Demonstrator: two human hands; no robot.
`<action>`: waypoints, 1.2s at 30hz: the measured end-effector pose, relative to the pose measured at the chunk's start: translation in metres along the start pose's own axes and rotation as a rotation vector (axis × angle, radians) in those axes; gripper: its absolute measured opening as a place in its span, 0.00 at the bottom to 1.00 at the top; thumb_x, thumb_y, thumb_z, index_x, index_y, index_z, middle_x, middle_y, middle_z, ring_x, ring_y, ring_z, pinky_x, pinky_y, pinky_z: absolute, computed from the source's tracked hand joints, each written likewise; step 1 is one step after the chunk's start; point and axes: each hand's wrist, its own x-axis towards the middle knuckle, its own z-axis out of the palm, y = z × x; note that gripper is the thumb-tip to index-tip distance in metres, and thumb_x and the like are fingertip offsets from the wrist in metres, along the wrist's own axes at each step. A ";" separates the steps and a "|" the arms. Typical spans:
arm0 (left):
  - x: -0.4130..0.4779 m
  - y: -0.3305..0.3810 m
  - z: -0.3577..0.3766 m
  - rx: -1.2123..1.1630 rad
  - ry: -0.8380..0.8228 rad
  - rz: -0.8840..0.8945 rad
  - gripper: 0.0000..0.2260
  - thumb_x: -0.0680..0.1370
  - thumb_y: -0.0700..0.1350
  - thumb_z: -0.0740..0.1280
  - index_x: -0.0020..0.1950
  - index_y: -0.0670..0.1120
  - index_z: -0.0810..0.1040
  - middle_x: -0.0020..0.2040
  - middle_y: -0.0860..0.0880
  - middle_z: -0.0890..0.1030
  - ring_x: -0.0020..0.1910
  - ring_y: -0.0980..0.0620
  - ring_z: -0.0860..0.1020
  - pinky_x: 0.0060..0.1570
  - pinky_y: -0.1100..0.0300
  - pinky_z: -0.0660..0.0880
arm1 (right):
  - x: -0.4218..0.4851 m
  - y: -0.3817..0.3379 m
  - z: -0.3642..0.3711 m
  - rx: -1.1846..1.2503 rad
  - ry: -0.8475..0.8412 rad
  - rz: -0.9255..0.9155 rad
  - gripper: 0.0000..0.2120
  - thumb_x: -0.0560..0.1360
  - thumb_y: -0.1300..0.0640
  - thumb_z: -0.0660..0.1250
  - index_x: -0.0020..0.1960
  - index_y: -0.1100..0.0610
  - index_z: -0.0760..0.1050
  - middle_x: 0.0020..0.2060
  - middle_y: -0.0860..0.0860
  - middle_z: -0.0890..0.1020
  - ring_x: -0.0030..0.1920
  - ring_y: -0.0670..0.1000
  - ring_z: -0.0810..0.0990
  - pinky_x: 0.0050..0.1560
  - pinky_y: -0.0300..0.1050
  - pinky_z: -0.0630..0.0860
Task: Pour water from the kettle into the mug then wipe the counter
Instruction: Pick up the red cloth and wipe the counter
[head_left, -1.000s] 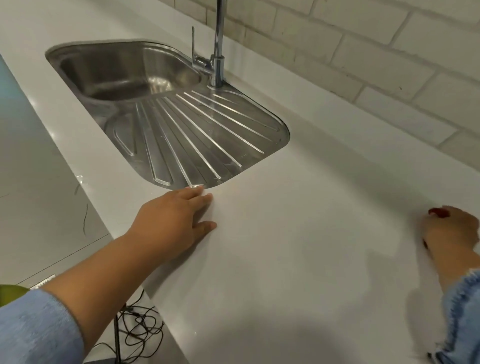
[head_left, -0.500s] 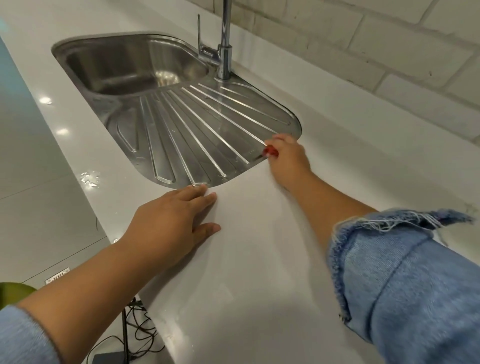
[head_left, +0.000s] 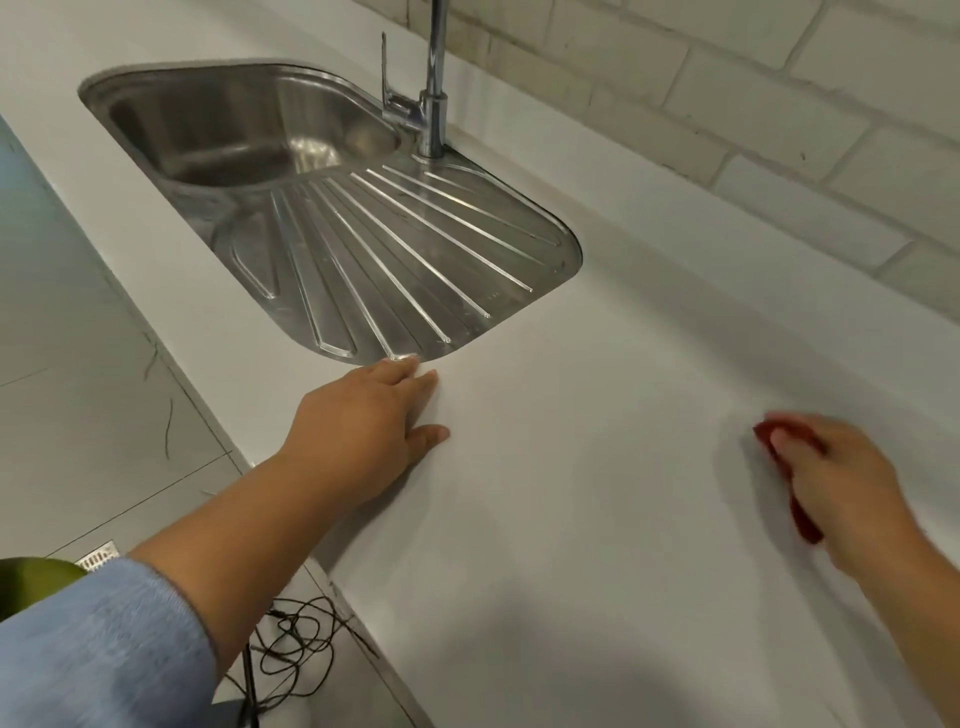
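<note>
While the left hand (head_left: 374, 431) lies flat on the smooth white counter (head_left: 597, 519), fingers straight and together with their tips just at the rim of the stainless-steel sink (head_left: 571, 244) with its ribbed drainer, the right hand (head_left: 847, 483) sits well apart from it, out towards the pale brick-tiled wall (head_left: 753, 104). That right hand is blurred, yet its fingers look curled down over a small red cloth (head_left: 805, 519), gripping it and pressing it to the counter. Red shows at the fingertips and again under the heel of the palm, so the cloth's long axis seems to run from the fingertips back towards the wrist.

Neither kettle nor mug is in view, so the pouring cannot be judged from here; the step in hand looks like the wiping. The stretch of counter between the two hands lies to the left of the cloth, across its long axis, so a sweep that way would cover a broad band. Only the right hand is placed to make it, the left serving as a brace. A chrome tap (head_left: 434, 104) stands behind the drainer, and a tangle of dark cable (head_left: 296, 644) lies on the floor below the counter's edge
</note>
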 end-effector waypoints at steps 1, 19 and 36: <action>0.000 -0.001 -0.001 -0.008 -0.011 0.008 0.28 0.74 0.65 0.58 0.72 0.60 0.61 0.75 0.60 0.60 0.72 0.54 0.62 0.63 0.54 0.67 | -0.019 0.012 0.005 -0.148 -0.015 -0.037 0.11 0.74 0.60 0.67 0.55 0.53 0.81 0.58 0.57 0.80 0.57 0.57 0.77 0.61 0.49 0.70; -0.025 -0.049 -0.022 0.104 -0.161 -0.166 0.34 0.77 0.61 0.55 0.76 0.44 0.51 0.78 0.45 0.50 0.76 0.47 0.51 0.71 0.54 0.58 | -0.063 -0.189 0.236 -0.044 -0.419 -0.717 0.22 0.74 0.69 0.62 0.65 0.55 0.74 0.67 0.51 0.71 0.65 0.55 0.69 0.65 0.45 0.68; -0.028 -0.053 -0.020 0.042 -0.132 -0.153 0.27 0.81 0.53 0.51 0.77 0.45 0.49 0.78 0.45 0.48 0.77 0.46 0.48 0.73 0.53 0.53 | -0.093 -0.132 0.164 -0.102 -0.789 -1.158 0.19 0.71 0.61 0.68 0.60 0.49 0.79 0.67 0.47 0.73 0.69 0.49 0.67 0.70 0.44 0.62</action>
